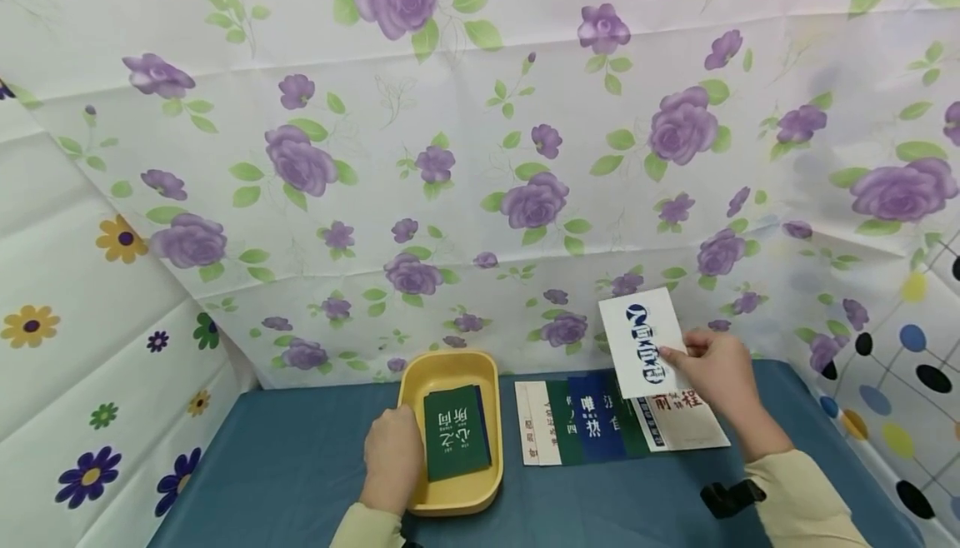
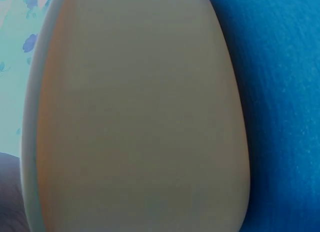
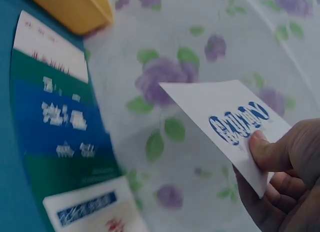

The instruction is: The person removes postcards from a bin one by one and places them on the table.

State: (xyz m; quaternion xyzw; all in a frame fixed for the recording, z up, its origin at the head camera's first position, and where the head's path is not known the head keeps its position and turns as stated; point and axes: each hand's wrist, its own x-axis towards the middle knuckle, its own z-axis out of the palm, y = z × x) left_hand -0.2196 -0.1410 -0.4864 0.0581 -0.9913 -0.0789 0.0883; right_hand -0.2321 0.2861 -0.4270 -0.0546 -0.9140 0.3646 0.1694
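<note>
My left hand [image 1: 393, 456] grips the left rim of a yellow plastic tray [image 1: 453, 496]; the left wrist view is filled by the tray's outer wall [image 2: 150, 117]. Inside it lies a green card [image 1: 457, 456] with white characters, a blue edge showing beneath. Between thumb and fingers, my right hand [image 1: 723, 373] pinches a white card [image 1: 626, 356] with blue lettering, raised over the right end of an overlapping row of cards. That row shows a white card [image 1: 528, 423], a blue card [image 1: 596, 440], green ones and a pale card [image 1: 693, 431] with red characters.
A blue-green cloth [image 1: 300, 456] covers the table. Behind it hangs a white sheet [image 1: 465, 231] with purple flowers, close to the tray and cards. Patterned sheets also close off the left and right sides. A black strap [image 1: 731, 498] is by the right sleeve.
</note>
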